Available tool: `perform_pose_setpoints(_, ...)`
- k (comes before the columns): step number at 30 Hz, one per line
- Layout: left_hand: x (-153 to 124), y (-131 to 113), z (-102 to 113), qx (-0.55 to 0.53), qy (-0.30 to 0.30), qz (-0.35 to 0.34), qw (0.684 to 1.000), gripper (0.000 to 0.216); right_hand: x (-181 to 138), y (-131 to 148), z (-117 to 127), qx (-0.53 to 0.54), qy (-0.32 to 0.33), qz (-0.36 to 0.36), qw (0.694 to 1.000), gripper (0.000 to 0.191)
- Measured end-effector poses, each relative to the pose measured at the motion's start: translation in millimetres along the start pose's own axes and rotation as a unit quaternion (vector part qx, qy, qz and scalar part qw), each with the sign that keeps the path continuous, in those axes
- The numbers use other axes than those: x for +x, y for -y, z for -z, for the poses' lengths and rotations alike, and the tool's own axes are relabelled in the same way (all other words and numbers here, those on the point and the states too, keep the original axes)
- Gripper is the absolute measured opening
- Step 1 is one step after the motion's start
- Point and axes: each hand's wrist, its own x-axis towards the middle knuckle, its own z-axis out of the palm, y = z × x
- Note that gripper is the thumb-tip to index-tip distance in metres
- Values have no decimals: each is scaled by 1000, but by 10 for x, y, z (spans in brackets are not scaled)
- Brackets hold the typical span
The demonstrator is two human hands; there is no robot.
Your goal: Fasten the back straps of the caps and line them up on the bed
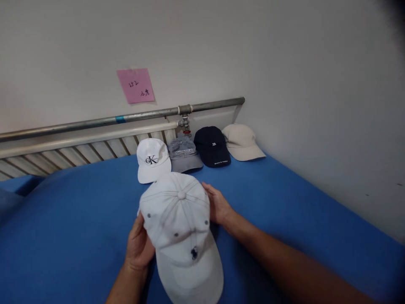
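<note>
Between my two hands is a white baseball cap [177,228], its brim toward me and a small dark emblem on its front. My left hand [138,244] grips its left side, and part of the fingers is hidden behind the cap. On the right side, my right hand [218,204] holds the cap's edge with the fingertips partly covered. Just beyond, a row of caps lies on the blue sheet [79,219]: a white cap with black letters [153,160], a grey cap [184,154], a navy cap [211,145] and a beige cap [243,142].
Behind the caps, a white radiator [91,150] runs along the wall under a metal pipe [142,116]. A valve [186,122] with a red part joins them. A pink note [136,85] with handwriting is stuck on the wall. The right wall [316,126] borders the sheet.
</note>
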Motion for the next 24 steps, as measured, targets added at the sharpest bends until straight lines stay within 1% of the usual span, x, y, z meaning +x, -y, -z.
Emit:
perform_pose_setpoints(2, 23, -76, 37, 2, 29, -10, 1000, 32, -42, -59, -22, 40, 38, -41, 998, 30)
perform_pose_setpoints(4, 53, -114, 40, 2, 77, -23, 997, 36, -70, -117, -22, 76, 63, -80, 992, 31)
perform_pose_setpoints(5, 68, -116, 32, 0, 106, -29, 994, 38, -75, -140, -14, 91, 66, -91, 989, 29)
perform_pose_setpoints(7, 98, -97, 9, -9, 162, -35, 986, 41, -64, -169, 12, 115, 56, -88, 988, 23)
perform_pose_setpoints(9, 120, -69, -7, -22, 196, -33, 980, 45, -40, -172, 37, 131, 46, -82, 987, 22)
perform_pose_setpoints(13, 137, -53, 7, -31, 209, -19, 977, 48, -13, -150, 57, 143, 67, -112, 981, 27)
perform_pose_setpoints(16, 151, -56, 9, -34, 214, -13, 976, 47, -8, -149, 62, 139, 75, -108, 982, 31)
perform_pose_setpoints(19, 166, -49, -45, -52, 224, -23, 973, 45, 19, -159, 80, 138, 54, -84, 985, 32)
perform_pose_setpoints(24, 151, -55, -154, -65, 248, -29, 966, 45, 64, -175, 92, 142, 6, -57, 988, 18)
